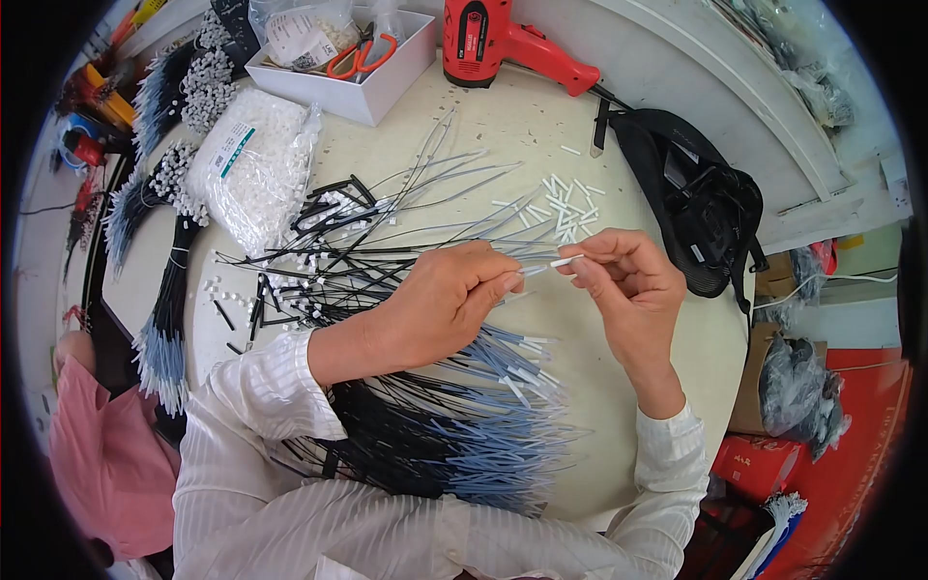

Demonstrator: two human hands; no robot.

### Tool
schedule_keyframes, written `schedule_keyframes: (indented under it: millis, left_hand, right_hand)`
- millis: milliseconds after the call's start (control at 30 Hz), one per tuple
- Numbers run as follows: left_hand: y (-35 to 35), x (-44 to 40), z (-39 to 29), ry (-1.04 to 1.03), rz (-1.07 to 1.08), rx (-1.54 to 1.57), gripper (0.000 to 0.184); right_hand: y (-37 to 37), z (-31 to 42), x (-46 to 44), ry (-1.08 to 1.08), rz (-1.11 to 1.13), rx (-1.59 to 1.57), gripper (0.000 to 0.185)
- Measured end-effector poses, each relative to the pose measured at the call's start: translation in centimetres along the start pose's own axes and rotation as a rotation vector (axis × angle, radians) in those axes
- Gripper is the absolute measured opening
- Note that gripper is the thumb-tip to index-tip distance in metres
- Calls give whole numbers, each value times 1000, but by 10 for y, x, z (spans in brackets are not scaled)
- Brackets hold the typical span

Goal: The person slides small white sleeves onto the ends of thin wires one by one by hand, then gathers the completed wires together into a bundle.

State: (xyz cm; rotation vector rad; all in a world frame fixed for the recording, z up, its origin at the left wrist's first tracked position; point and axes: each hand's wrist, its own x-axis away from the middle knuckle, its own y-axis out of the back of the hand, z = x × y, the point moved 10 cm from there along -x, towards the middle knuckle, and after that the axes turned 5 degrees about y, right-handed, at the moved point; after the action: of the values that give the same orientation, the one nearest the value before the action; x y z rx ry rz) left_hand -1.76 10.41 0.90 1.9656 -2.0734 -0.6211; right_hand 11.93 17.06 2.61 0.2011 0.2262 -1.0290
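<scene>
Near the middle of the table, my left hand (449, 300) pinches the light end of a thin wire between thumb and forefinger. To its right, my right hand (633, 300) holds a small white tube (565, 261) between thumb and fingertips, its tip pointing at the wire end. Whether tube and wire touch is too small to tell. A scattered pile of white tubes (570, 205) lies just beyond my right hand. Black wires with grey-blue ends (483, 449) spread under my left forearm and along the table's near edge.
A plastic bag of white pieces (253, 164) and tied wire bundles (174, 280) are at left. A white box (372, 97) with orange-handled scissors (362, 58) and a red heat gun (517, 43) stand at the back. A black case (691, 203) lies right; a person in pink (106, 454) is far left.
</scene>
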Motion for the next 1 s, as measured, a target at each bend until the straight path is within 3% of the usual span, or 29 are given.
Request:
schedule_keyframes:
  millis: [333, 633, 1000]
  left_hand:
    - [-4, 1, -2, -13, 20, 2, 14]
    - [-2, 0, -3, 28, 28, 35, 14]
    - [-4, 1, 1, 20, 14, 79, 15]
  right_hand:
    - [-18, -18, 8, -65, 124, 48, 15]
    - [4, -3, 2, -35, -46, -84, 17]
    - [-4, -3, 2, -54, 49, -58, 16]
